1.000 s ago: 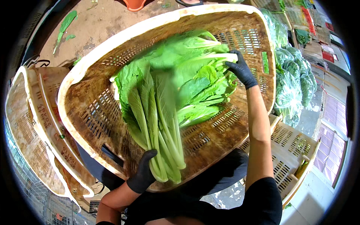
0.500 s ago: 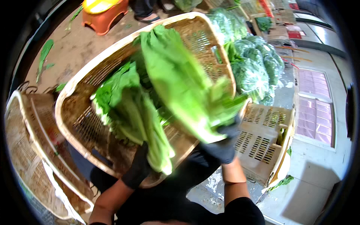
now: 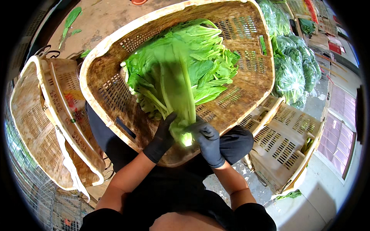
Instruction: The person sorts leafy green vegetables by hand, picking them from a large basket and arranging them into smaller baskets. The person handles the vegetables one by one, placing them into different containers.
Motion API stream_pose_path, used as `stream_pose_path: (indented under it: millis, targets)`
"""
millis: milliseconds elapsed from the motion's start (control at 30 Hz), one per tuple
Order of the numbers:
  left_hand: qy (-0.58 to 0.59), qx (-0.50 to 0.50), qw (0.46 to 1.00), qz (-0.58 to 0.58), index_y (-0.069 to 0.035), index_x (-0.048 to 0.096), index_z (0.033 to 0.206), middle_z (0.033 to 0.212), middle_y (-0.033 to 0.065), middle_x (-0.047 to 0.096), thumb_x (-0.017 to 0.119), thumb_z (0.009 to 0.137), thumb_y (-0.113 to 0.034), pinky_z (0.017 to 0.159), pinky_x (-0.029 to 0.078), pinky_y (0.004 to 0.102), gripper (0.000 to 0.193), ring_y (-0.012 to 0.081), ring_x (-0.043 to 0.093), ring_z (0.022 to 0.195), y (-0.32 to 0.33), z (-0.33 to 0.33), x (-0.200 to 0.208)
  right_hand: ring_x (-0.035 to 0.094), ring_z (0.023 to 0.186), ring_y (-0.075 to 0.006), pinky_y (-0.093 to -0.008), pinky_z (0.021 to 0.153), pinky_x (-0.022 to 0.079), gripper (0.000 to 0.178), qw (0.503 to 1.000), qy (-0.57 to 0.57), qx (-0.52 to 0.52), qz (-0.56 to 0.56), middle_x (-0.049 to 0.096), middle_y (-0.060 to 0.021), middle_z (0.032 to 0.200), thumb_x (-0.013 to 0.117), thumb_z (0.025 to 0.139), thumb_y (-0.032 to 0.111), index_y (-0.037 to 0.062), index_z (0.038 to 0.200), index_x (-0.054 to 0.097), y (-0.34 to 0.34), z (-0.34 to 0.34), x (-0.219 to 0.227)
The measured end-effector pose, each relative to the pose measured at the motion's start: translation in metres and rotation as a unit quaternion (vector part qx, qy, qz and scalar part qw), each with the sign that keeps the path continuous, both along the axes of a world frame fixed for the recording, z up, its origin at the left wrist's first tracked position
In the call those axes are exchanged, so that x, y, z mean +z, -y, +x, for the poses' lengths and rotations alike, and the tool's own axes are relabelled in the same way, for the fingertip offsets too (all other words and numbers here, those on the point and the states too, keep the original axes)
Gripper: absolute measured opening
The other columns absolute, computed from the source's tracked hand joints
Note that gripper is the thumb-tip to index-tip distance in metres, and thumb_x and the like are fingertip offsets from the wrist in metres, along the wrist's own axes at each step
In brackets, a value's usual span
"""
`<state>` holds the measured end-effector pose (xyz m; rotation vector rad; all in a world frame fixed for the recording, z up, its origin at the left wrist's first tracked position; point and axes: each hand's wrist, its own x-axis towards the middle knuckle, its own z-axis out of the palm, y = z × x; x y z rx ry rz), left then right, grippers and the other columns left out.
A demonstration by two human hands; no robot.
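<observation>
A long head of leafy greens [image 3: 175, 86] stands between my hands, its leaves blurred and its pale cut base pointed toward me. My left hand [image 3: 163, 133], in a black glove, grips the lower stalks from the left. With fingers closed at the base, my right hand [image 3: 206, 139], also black-gloved, holds the same head from the right. Beyond it, more leafy greens [image 3: 208, 61] lie piled in a big stained plastic basket [image 3: 250, 82], which leans across my lap. The pile is partly hidden behind the held head.
At left stands another tan basket [image 3: 32, 115] with a white strip hanging off its rim. A slotted crate [image 3: 279, 142] sits to the right. Clear bags of greens [image 3: 291, 75] are stacked at the far right. Loose leaves [image 3: 71, 21] lie on the floor.
My right hand has come left and down, bringing its head upright beside my left hand. The other head is no longer separate in my left hand. The view has shifted; the stool has mostly left it.
</observation>
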<state>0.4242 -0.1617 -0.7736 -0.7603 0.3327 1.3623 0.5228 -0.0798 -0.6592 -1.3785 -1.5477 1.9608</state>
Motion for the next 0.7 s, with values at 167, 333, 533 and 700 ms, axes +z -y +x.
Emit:
stream_pose_path:
  millis: [167, 333, 533, 700]
  targets:
    - [0.02, 0.036, 0.999, 0.021, -0.006, 0.045, 0.126, 0.118, 0.0108, 0.055, 0.051, 0.091, -0.029, 0.093, 0.045, 0.0391, 0.042, 0.0254, 0.055, 0.106, -0.003, 0.0, -0.002, 0.056, 0.086, -0.0116, -0.0257, 0.081, 0.044, 0.01, 0.991, -0.04, -0.061, -0.116, 0.06, -0.0036, 0.089, 0.053, 0.084, -0.004, 0.0006, 0.091, 0.058, 0.005, 0.045, 0.019]
    - [0.064, 0.036, 0.997, 0.034, -0.006, 0.045, 0.126, 0.115, 0.0104, 0.057, 0.051, 0.091, -0.03, 0.093, 0.046, 0.0389, 0.043, 0.025, 0.056, 0.105, -0.002, -0.012, 0.002, 0.053, 0.103, -0.0182, -0.0309, 0.09, 0.042, 0.034, 0.964, 0.136, 0.22, -0.054, 0.054, -0.0088, 0.112, 0.06, 0.082, 0.004, 0.0014, 0.115, 0.052, -0.044, 0.08, 0.022]
    - [-0.04, -0.006, 0.998, -0.041, -0.007, 0.044, 0.125, 0.114, 0.0076, 0.057, 0.057, 0.09, -0.024, 0.09, 0.048, 0.0363, 0.042, 0.0211, 0.056, 0.103, -0.005, 0.005, 0.0, 0.057, 0.098, -0.0328, -0.0388, 0.08, 0.048, 0.075, 0.895, 0.25, 0.322, 0.18, 0.05, -0.0209, 0.119, 0.073, 0.072, 0.033, 0.0081, 0.133, 0.038, -0.049, 0.009, 0.02]
    - [-0.091, -0.003, 0.995, -0.04, -0.007, 0.044, 0.124, 0.112, 0.0068, 0.055, 0.063, 0.086, -0.026, 0.087, 0.048, 0.0329, 0.046, 0.0188, 0.057, 0.099, -0.002, 0.004, 0.0, 0.063, 0.069, -0.0262, -0.0356, 0.055, 0.049, 0.03, 0.784, 0.332, 0.411, 0.327, 0.065, -0.0084, 0.087, 0.063, 0.079, 0.026, 0.0123, 0.105, 0.063, -0.041, -0.001, 0.003]
